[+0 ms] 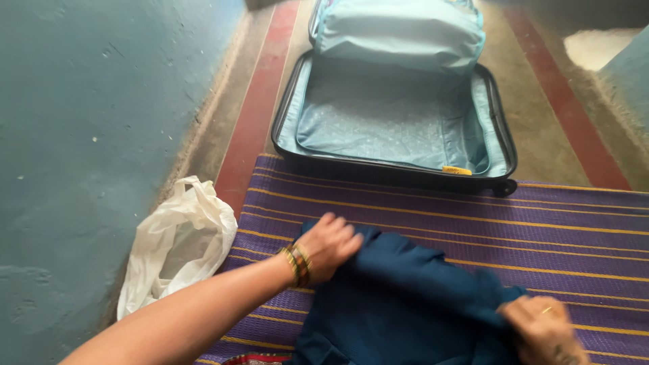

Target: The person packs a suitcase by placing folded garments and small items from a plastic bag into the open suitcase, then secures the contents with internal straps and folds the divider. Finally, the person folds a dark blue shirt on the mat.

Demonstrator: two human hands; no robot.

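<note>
A: Logging the floor first. What is lying on it?

B: A purple mat with yellow stripes [473, 230] is covering the near part of the concrete floor [534, 128]. Red painted bands [253, 122] are running along the floor toward the far end. A blue-green wall [81, 135] is rising on the left.

A: And the cloth?

B: A dark blue garment [405, 297] is lying on the mat, near its front edge. The left hand [329, 245], bangles [298, 265] at its wrist, is closing its fingers on the garment's upper left edge. The right hand [544, 328] is gripping the garment's right corner; it is blurring slightly.

A: Surroundings?

B: An open suitcase with pale blue lining [395, 122] is sitting just beyond the mat, its near rim touching the mat's far edge. A white plastic bag [179, 243] is lying crumpled between mat and wall.
</note>
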